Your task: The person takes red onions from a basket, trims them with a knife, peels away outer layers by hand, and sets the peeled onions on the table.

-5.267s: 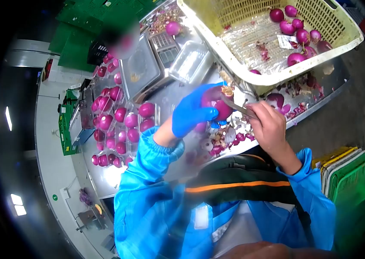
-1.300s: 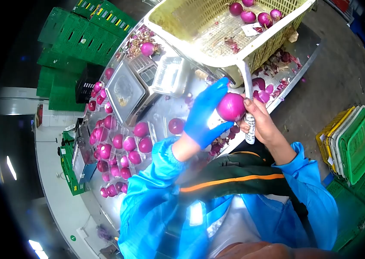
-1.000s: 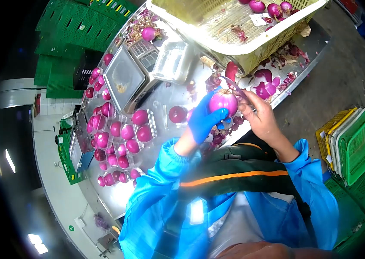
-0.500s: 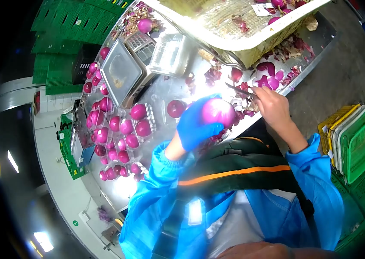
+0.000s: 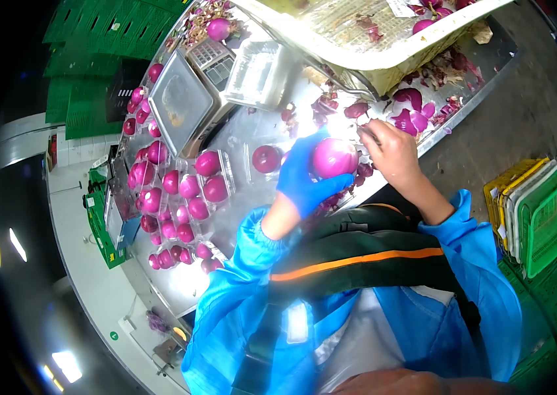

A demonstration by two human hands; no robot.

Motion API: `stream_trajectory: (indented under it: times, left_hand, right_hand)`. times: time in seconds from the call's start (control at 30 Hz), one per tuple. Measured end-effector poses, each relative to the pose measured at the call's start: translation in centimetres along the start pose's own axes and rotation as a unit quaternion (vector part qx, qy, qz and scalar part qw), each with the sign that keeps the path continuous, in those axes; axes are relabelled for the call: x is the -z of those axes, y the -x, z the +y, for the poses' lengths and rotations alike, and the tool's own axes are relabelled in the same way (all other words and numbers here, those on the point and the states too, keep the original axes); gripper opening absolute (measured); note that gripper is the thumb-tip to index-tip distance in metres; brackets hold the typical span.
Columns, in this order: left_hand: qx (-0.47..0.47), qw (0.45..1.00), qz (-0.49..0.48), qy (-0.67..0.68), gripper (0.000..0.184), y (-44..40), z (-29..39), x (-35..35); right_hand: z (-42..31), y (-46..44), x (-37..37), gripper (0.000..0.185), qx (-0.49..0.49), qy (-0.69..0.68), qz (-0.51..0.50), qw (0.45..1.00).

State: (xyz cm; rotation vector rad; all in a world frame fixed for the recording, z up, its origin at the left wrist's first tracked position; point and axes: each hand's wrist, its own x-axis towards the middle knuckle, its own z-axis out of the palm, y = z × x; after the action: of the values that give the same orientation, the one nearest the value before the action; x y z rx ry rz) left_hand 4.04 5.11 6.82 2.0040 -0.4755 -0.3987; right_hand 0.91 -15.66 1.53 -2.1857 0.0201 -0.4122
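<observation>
My left hand [image 5: 301, 174], in a blue glove, is wrapped round a peeled red onion [image 5: 335, 158] above the front edge of the metal table. Close to the onion's right side is my bare right hand [image 5: 393, 155], its fingers closed on a small knife whose blade is hard to make out now in the glare. Loose onion skins [image 5: 410, 118] lie just beyond that hand. Left of the gloved hand, another peeled onion [image 5: 266, 158] sits in a clear plastic tray.
Many peeled onions in clear trays [image 5: 189, 187] cover the table's left part. Behind them stand a weighing scale [image 5: 181, 102] and a stack of clear containers [image 5: 256, 74]. A large cream crate [image 5: 393, 56] holds onions at the back. Coloured baskets [image 5: 550, 220] stand at the right.
My right hand has moved left, closer to the onion, and the knife blade that showed before is now hardly visible. The left hand still holds the onion, slightly turned.
</observation>
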Motion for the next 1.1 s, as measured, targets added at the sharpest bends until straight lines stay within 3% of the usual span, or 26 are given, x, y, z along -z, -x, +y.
stream_trajectory:
  times: [0.07,0.1,0.17,0.2,0.23,0.3,0.33,0.4,0.43,0.47,0.53,0.6,0.7,0.8,0.9,0.93,1.0,1.1]
  left_hand:
    - [-0.018,0.999,0.024,0.027,0.083,0.2,-0.9,0.2]
    - [0.018,0.999,0.017,0.034,0.085,0.5,-0.9,0.2]
    - [0.089,0.995,0.005,0.049,0.09,1.1,-0.8,-0.1]
    - [0.069,0.996,0.012,0.06,0.094,1.9,-1.5,-1.0]
    - [0.159,0.983,-0.023,0.085,0.092,2.0,-0.1,-1.1]
    - [0.042,0.996,-0.038,0.071,0.09,3.0,-1.6,-1.2]
    - [0.055,0.994,-0.043,0.088,0.085,3.5,-2.4,-0.5]
    - [0.086,0.996,0.001,0.02,0.057,3.0,-5.4,2.1]
    - [0.138,0.984,0.08,0.082,0.053,3.0,-6.7,3.6]
    - [0.03,0.992,0.105,-0.057,0.051,2.7,-9.6,5.8]
    - [-0.039,0.963,0.071,-0.258,0.051,1.5,-12.8,9.2]
    - [0.037,0.925,-0.038,-0.377,0.055,0.2,-13.5,11.1]
    - [-0.052,0.876,0.004,-0.479,0.059,1.8,-15.0,10.4]
    - [0.002,0.882,-0.034,-0.47,0.067,1.6,-15.5,10.8]
    - [0.034,0.919,-0.005,-0.393,0.062,1.7,-15.1,10.8]
    - [0.058,0.916,-0.036,-0.395,0.062,1.7,-14.7,10.9]
    - [0.106,0.906,-0.098,-0.397,0.063,1.9,-13.9,11.1]
    - [0.086,0.915,-0.075,-0.386,0.055,3.7,-13.6,11.2]
  right_hand:
    - [1.4,1.1,-0.5,0.026,-0.054,-0.057,-0.027,0.997]
    - [1.5,1.3,0.0,0.044,-0.171,-0.129,-0.115,0.97]
    - [0.3,1.0,0.7,0.063,-0.201,-0.25,-0.194,0.927]
    - [0.1,0.7,0.8,0.071,-0.213,-0.274,-0.27,0.898]
    - [-0.4,0.6,0.6,0.068,-0.202,-0.281,-0.285,0.894]
    - [-1.0,0.5,0.1,0.062,-0.181,-0.295,-0.312,0.885]
    - [-1.0,0.4,0.0,0.058,-0.186,-0.314,-0.308,0.879]
    - [-0.7,0.7,-0.7,0.058,-0.219,-0.311,-0.294,0.877]
    - [-0.6,0.9,-1.3,0.058,-0.226,-0.293,-0.279,0.886]
    - [-0.6,1.0,-2.0,0.059,-0.213,-0.257,-0.272,0.902]
    - [-0.8,0.6,-3.5,0.059,-0.184,-0.184,-0.255,0.931]
    - [-1.9,-0.3,-4.8,0.06,-0.166,-0.162,-0.237,0.943]
    - [-3.8,-1.7,-7.0,0.06,-0.142,-0.129,-0.218,0.957]
    - [-5.7,-3.3,-8.4,0.061,-0.149,-0.073,-0.242,0.956]
    - [-6.0,-3.8,-10.9,0.066,-0.116,-0.058,-0.233,0.964]
    - [-5.8,-3.9,-11.9,0.069,-0.099,-0.046,-0.23,0.967]
    - [-6.3,-4.4,-13.3,0.062,-0.055,-0.045,-0.232,0.97]
    - [-6.1,-4.2,-15.8,0.053,0.049,-0.005,-0.247,0.968]
